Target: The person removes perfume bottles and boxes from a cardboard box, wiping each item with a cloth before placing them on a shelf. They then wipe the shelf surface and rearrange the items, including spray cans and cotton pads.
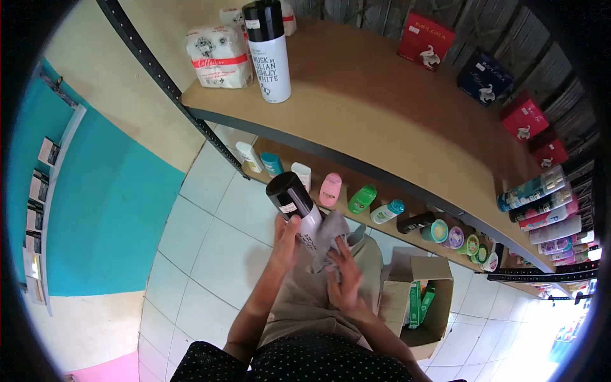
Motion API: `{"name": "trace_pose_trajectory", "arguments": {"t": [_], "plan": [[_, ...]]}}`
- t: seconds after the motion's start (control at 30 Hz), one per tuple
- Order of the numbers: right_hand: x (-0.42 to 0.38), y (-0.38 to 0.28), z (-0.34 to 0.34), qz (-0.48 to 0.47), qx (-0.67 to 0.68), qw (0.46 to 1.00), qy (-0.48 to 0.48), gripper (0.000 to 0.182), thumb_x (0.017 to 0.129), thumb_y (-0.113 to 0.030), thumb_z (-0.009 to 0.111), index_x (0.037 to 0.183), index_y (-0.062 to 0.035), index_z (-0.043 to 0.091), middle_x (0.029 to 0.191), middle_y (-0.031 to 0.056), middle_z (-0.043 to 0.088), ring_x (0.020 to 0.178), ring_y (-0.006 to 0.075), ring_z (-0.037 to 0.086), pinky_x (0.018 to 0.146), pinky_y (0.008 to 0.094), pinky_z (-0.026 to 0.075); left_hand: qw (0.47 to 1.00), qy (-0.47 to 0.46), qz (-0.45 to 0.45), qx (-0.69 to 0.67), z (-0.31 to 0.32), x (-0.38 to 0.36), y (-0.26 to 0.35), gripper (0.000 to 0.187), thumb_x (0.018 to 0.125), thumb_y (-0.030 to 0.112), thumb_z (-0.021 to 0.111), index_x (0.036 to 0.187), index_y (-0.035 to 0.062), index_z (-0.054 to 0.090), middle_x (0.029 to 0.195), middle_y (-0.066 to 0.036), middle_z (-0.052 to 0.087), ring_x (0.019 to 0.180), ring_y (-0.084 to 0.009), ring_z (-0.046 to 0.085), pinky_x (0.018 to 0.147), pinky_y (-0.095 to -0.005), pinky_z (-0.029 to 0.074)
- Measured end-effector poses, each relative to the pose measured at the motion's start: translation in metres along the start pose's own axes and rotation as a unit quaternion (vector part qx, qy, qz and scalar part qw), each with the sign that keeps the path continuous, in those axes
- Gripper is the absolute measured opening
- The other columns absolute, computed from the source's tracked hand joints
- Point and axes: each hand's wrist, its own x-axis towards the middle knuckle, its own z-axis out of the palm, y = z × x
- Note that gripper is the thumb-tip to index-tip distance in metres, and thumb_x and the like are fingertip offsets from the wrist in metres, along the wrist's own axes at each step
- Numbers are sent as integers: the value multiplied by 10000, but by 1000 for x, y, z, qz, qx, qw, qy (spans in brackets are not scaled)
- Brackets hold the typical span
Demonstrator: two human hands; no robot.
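Can (298,210), black-capped spray type, sits below the shelf (382,121) edge: our left hand (284,245) clamps its rigid, probably slick body, the best hold, while our right hand (344,280) presses a soft grey cloth (330,232) against it.

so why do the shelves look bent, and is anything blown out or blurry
Head view: fisheye lens curves the top shelf and blackens the corners; daylight washes out the lower right floor tiles; the spray can in the left hand stays fairly sharp, labels soft.
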Motion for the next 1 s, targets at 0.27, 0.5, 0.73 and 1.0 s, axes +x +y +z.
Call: {"name": "trace_pose_trajectory", "arguments": {"t": [0.27,0.5,0.73,1.0], "plan": [[52,-58,-73,92,17,995,-23,329,612,-163,701,836,2,526,753,119,560,739,202,545,657,324,434,983,-176,37,45,75,6,79,714,658,503,636,1107,0,402,945,-94,521,839,-214,556,776,-343,455],[132,-109,-96,-30,-109,989,-100,551,528,-261,750,969,-3,546,793,109,595,727,188,583,693,297,440,922,-377,57,63,138,22,150,596,743,355,612,1159,8,363,1017,-74,501,948,-116,470,798,-247,389],[262,-85,-72,0,-31,997,-70,503,487,-327,758,805,34,612,749,150,620,727,209,610,660,329,475,840,-24,488,235,131,90,137,579,786,204,566,1231,-18,268,1190,-161,370,1124,-253,352,960,-344,242],[359,21,-2,-2,-144,987,-67,574,447,-342,763,852,31,603,845,194,608,783,275,605,715,345,474,838,101,458,280,74,68,87,498,798,88,499,1217,-23,255,1213,-168,347,1154,-253,327,984,-376,215]]}}
